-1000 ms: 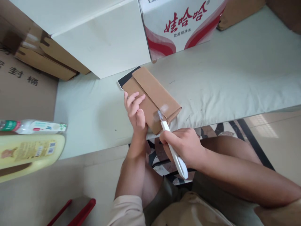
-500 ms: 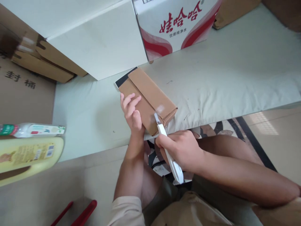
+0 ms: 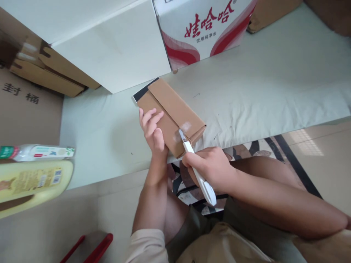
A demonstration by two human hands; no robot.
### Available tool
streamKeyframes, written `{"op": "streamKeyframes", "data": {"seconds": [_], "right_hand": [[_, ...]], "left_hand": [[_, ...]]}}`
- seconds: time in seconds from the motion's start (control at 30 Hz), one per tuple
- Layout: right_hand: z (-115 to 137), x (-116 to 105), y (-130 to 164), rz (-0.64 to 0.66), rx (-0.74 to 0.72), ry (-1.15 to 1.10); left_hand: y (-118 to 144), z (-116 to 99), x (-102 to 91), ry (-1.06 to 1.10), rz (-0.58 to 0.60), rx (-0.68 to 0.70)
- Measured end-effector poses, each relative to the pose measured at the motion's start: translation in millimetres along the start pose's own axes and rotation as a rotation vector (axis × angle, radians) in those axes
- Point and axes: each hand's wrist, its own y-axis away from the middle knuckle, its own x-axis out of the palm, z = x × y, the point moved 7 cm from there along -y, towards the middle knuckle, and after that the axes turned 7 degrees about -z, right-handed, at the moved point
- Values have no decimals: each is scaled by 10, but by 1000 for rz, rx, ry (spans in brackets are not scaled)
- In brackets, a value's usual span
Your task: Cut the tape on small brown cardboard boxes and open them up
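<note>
A small brown cardboard box (image 3: 175, 106) lies aslant on the cloth-covered surface, with a black, white-edged end showing at its far left. My left hand (image 3: 152, 126) grips the box along its left side, its fingers lying over the top. In my right hand (image 3: 210, 166) is a white utility knife (image 3: 203, 186), the fingers wrapped round its handle. The knife's blade (image 3: 182, 134) is out, and its tip is at the flap seam near the box's near end, beside a patch of clear tape (image 3: 186, 126).
A white box (image 3: 115, 54) and a red-and-white carton (image 3: 204, 34) stand behind. To the left are a plastic bottle (image 3: 24, 152), a yellow jug (image 3: 35, 182) and a large carton (image 3: 30, 117). Below left, a red object (image 3: 100, 248) shows above the floor.
The knife has shifted slightly, its tip moving up and left along the seam and its handle end swinging up and right. My left hand stays on the box.
</note>
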Motion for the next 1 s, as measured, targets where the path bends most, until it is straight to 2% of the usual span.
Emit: {"op": "streamKeyframes", "data": {"seconds": [0.17,0.3,0.47,0.63,0.87,1.0], "right_hand": [[-64,19,-53,-8,38,-60],[-7,-60,-49,-50,47,-75],[126,-127,34,-100,-24,-21],[135,-124,20,-136,-58,12],[45,-74,-69,-107,-69,61],[86,-113,-39,-104,-54,29]], "left_hand": [[-19,-42,-3,37,-4,14],[-8,-25,8,-9,14,-30],[-3,-43,7,12,21,-26],[-5,-57,13,-37,42,-44],[0,-33,14,-32,44,-38],[-2,-31,8,-9,36,-45]]}}
